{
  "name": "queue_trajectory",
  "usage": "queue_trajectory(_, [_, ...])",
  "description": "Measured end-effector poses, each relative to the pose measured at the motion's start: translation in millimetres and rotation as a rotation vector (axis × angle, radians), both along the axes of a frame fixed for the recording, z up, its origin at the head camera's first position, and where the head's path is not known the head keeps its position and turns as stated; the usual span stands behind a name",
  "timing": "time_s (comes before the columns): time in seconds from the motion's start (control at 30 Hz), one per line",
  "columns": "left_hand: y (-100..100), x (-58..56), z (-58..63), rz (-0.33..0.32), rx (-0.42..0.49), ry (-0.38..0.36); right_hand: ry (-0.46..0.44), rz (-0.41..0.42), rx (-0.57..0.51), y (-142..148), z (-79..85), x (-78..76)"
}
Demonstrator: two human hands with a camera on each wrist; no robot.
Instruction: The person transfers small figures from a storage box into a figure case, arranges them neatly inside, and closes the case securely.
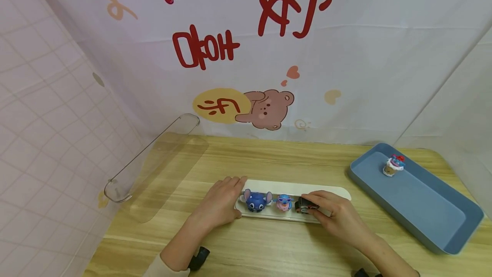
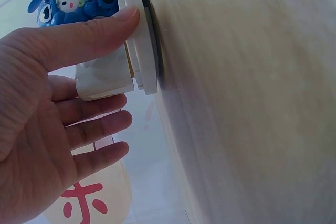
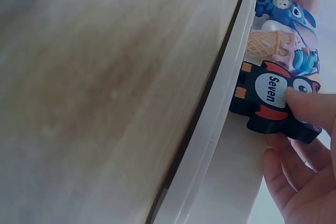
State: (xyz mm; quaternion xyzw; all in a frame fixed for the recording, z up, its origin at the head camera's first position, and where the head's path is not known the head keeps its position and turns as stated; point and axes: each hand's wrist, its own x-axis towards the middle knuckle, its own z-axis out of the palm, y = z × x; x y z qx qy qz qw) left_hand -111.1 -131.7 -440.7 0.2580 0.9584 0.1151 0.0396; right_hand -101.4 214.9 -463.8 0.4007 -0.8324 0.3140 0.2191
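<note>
On a wood-grain tabletop (image 1: 284, 247), a person's two bare hands work at a long, narrow white base with rounded ends (image 1: 269, 186); the right hand (image 1: 338, 213) pinches a small black owl figure (image 3: 270, 95) (its round belly reads "Seven"), the thumb on its front and fingers behind, so the gap is only as wide as the toy; the owl is at the base, right of two others, its feet towards the near rim; whether its weight rests there I cannot tell. The left hand (image 1: 223, 202) holds the base's left end loosely, thumb along the near edge, fingers around the far side. Next to it sits a blue big-eared figure (image 1: 255, 201), then an ice-cream-cone figure (image 1: 283, 203); a blue-grey tray (image 1: 426, 213) at the right holds a cup-shaped figure (image 1: 393, 166); a clear cover (image 1: 159, 174) stands at the left.

The owl looks light and fairly stiff, probably rubbery rather than slippery or fragile; the broad body seems the best hold, front to back, leaving the feet free.
</note>
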Motion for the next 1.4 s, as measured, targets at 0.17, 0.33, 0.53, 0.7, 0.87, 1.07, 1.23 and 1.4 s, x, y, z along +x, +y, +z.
queue_trajectory(0.17, [0.3,-0.1,0.6,-0.002,-0.004,0.006,-0.001,-0.015,-0.021,1.0,5.2,2.2])
queue_trajectory(0.33, [0.5,-0.4,0.8,-0.001,-0.004,0.003,-0.029,-0.047,-0.028,7.6,16.3,6.1])
queue_trajectory(0.53, [1.4,-0.4,0.8,0.001,-0.008,-0.015,-0.027,-0.118,-0.004,20.3,36.3,11.3])
queue_trajectory(0.7, [2.3,0.2,1.2,0.001,-0.008,-0.019,-0.024,-0.222,0.068,38.7,52.7,16.5])
queue_trajectory(0.87, [2.4,0.5,1.3,0.003,-0.012,-0.015,-0.020,-0.210,0.025,59.5,61.4,15.0])
queue_trajectory(1.07, [1.6,1.0,1.0,0.008,-0.019,-0.011,0.023,-0.219,-0.058,85.0,65.5,9.6])
queue_trajectory(1.23, [0.9,0.8,0.5,0.011,-0.012,-0.019,0.066,-0.284,-0.096,104.6,68.9,4.4])
queue_trajectory(1.4, [0.9,0.6,0.6,0.009,-0.014,-0.017,0.041,-0.425,-0.071,125.3,72.4,0.7])
